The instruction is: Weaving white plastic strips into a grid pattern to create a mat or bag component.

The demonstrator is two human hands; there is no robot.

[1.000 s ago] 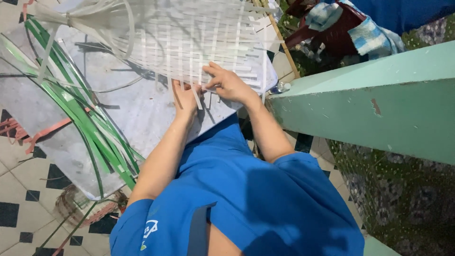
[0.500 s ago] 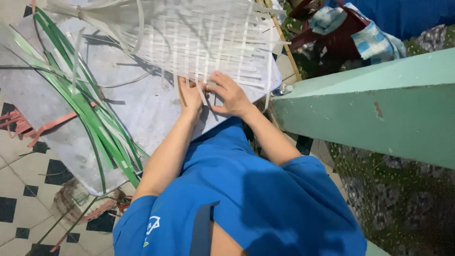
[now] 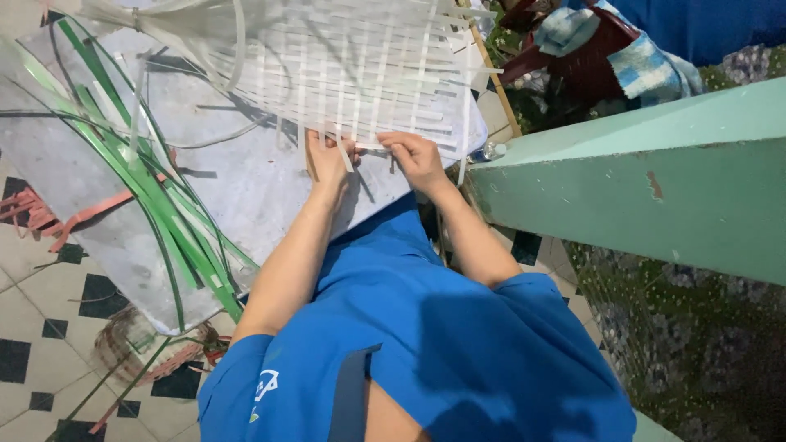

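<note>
A mat of woven white plastic strips (image 3: 360, 65) lies on a grey sheet (image 3: 221, 188) in front of me. My left hand (image 3: 329, 160) pinches a white strip at the mat's near edge. My right hand (image 3: 417, 155) grips the same near edge just to the right, fingers closed on a strip. Both forearms reach out from my blue shirt (image 3: 426, 344). Loose white strip ends (image 3: 164, 24) trail off the mat at upper left.
A bundle of green strips (image 3: 155, 196) lies across the sheet at left, with pink strips (image 3: 74, 217) beside it. A green concrete ledge (image 3: 647, 180) runs along the right. Black-and-white floor tiles (image 3: 49, 327) show at lower left. A dark red chair with blue checked cloth (image 3: 622, 49) stands behind.
The view has tilted so the mat and hands sit lower and more to the right in the picture. Both hands stay at the mat's near edge, fingers shifted slightly along the strips.
</note>
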